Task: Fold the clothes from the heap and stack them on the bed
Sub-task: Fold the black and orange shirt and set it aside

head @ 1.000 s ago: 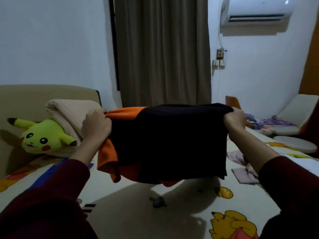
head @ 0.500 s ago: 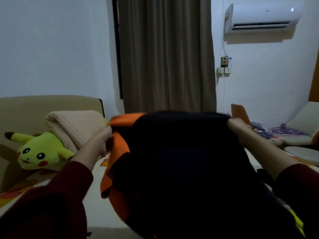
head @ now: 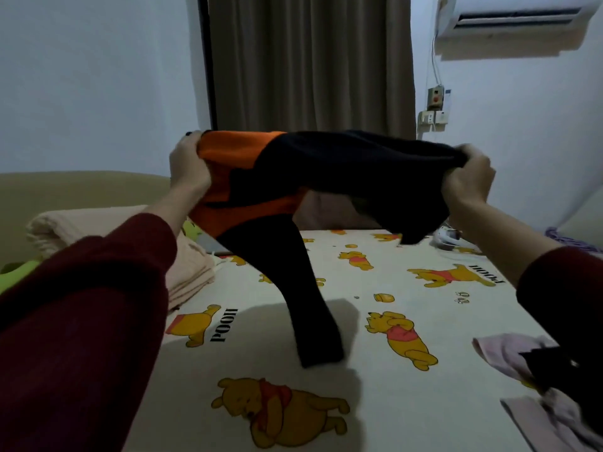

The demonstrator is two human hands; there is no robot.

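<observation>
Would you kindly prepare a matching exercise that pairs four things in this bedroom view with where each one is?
Things:
1. black and orange garment
2. folded beige blanket
3. pink clothes
4. air conditioner

Places:
A. high on the wall, upper right
B. on the bed at the left edge, beside the left sleeve
C. held up over the bed between both hands
D. on the bed at the lower right

Pairs: 1-C, 2-B, 3-D, 4-A

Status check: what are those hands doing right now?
Both hands, left hand and right hand, grip black-and-orange garment mid-air. One sleeve dangles toward bed. Nothing obstructing.
</observation>
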